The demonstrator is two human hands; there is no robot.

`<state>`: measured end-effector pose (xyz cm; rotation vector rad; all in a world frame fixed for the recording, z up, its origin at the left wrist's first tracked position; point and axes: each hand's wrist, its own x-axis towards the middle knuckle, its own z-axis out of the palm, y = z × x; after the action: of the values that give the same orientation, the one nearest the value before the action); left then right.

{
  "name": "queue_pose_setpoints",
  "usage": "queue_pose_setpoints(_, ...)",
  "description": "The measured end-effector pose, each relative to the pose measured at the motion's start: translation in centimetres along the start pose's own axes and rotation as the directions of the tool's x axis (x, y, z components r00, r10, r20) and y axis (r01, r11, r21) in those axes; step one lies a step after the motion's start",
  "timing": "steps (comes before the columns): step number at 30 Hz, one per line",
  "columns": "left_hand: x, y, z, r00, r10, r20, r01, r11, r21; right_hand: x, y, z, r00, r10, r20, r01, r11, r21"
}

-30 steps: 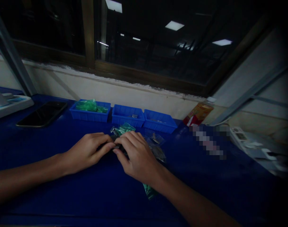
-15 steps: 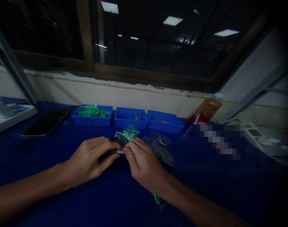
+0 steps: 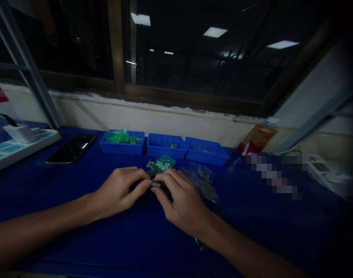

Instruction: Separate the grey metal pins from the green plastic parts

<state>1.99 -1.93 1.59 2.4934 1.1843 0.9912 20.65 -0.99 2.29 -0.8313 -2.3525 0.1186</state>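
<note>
Between my two hands is a small grey metallic piece (image 3: 156,184), mostly covered by the fingers. My left hand (image 3: 127,189) is closed in a pinch at its left side, thumb and forefinger together. My right hand (image 3: 178,197) curls over the right side, thumb below and fingers above. Just beyond the fingertips lies a green plastic bag (image 3: 164,163) with small parts in it. Clear plastic bags (image 3: 205,185) of small metal parts lie beyond my right hand. A bit of green bag (image 3: 200,244) shows below my right wrist.
Along the wall stand three blue trays: one with green bags (image 3: 102,147), one with small metal parts (image 3: 152,148), and one at right (image 3: 205,156). A phone (image 3: 68,150) and a power strip (image 3: 8,155) lie at left. An orange-labelled bottle (image 3: 259,138) stands at back right.
The whole view has shifted, so things appear slightly further right and lower. My fingers have moved a little around the grey piece, whose light face now shows less.
</note>
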Motion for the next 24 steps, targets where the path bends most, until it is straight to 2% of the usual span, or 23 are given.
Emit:
queue_pose_setpoints(3, 0.0, -0.2, 0.1, 0.999, 0.003, -0.032, -0.005, 0.999, -0.049, 0.1, 0.3, 0.2, 1.0, 0.02, 0.003, -0.02, 0.999, 0.025)
queue_pose_setpoints(6, 0.0, -0.3, 0.2, 0.995, 0.068, -0.072, -0.072, 0.996, -0.05, 0.1, 0.9, 0.5, 0.999, 0.01, 0.03, -0.013, 0.996, 0.094)
queue_pose_setpoints(9, 0.2, -0.3, 0.1, 0.987, 0.148, -0.057, -0.149, 0.989, -0.011, 0.2, 1.3, 0.7, 0.998, 0.005, 0.063, -0.015, 0.986, 0.167)
queue_pose_setpoints(15, 0.5, -0.2, -0.3, 0.976, 0.213, -0.041, -0.211, 0.977, 0.039, 0.1, 1.2, 0.5, 0.996, 0.036, 0.086, -0.056, 0.969, 0.24)
queue_pose_setpoints(18, 0.6, -0.4, -0.2, 0.976, 0.205, -0.069, -0.2, 0.977, 0.077, 0.0, 1.1, 0.4, 0.996, 0.051, 0.067, -0.065, 0.968, 0.241)
queue_pose_setpoints(24, 0.8, -0.6, 0.6, 0.993, 0.084, -0.089, -0.079, 0.995, 0.057, 0.0, 1.2, 0.5, 0.998, 0.06, -0.025, -0.055, 0.986, 0.158)
